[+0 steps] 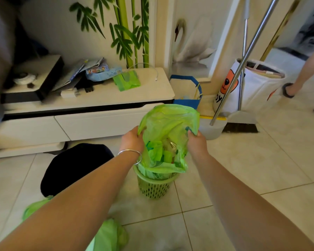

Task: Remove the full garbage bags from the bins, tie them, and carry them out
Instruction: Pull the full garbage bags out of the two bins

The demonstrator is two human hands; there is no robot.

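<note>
I find the green garbage bag (168, 136) standing upright, long axis vertical, mouth pointing up and toward the camera, its lower end still inside the green slotted bin (153, 185) on the tiled floor (243, 169). The bag's rim is raised well above the bin's rim. Inside the bag I see crumpled green and pale scraps; I cannot identify them further.

The left hand (131, 139) is closed on the bag's left rim, fingers curled over the plastic. It wears a silver bangle (130, 154) at the wrist. The right hand (197, 142) is clenched on the right rim likewise. The two hands hold the mouth spread open between them.

More green plastic (109, 234) lies on the floor beneath the left forearm. A dark round object (74, 165) sits just left of the bin. Behind stands a low white cabinet (98, 122); a broom (241, 127) leans to the right.
</note>
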